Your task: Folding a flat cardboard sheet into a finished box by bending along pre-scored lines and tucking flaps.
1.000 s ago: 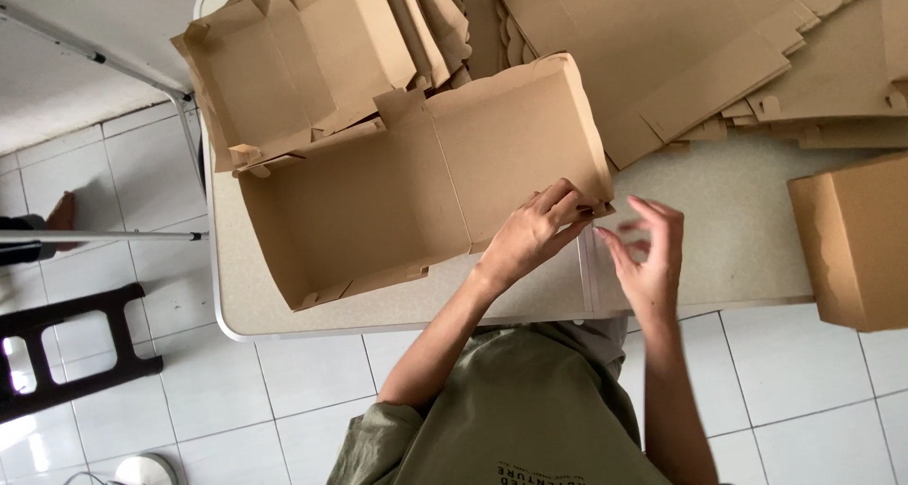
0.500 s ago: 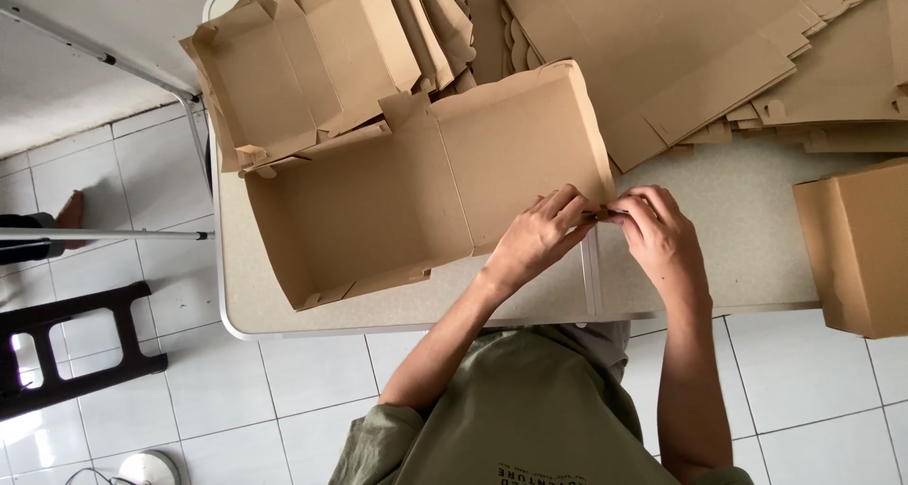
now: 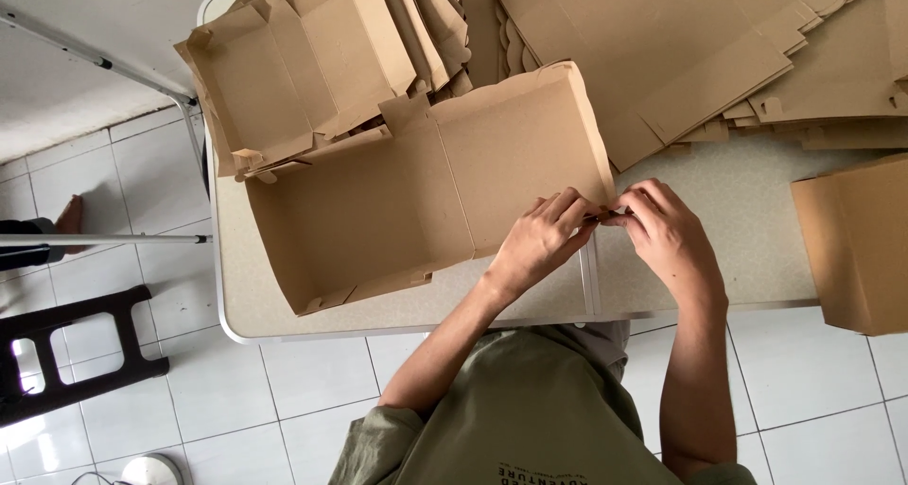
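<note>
A partly folded brown cardboard box (image 3: 407,201) lies open on a grey table (image 3: 747,249), its lid spread up and to the left. My left hand (image 3: 539,244) grips the box's near right corner, fingers curled over the edge. My right hand (image 3: 667,234) meets it from the right, and its fingertips pinch the same corner flap. Both hands touch at the corner, so the flap itself is mostly hidden.
Stacks of flat cardboard blanks (image 3: 662,60) cover the far side of the table. A folded box (image 3: 856,249) stands at the right edge. A dark stool (image 3: 66,353) and metal legs (image 3: 104,239) stand on the white tiled floor to the left, near someone's foot (image 3: 68,216).
My right hand came in from the right and closed on the box corner beside my left hand. The box shifted slightly.
</note>
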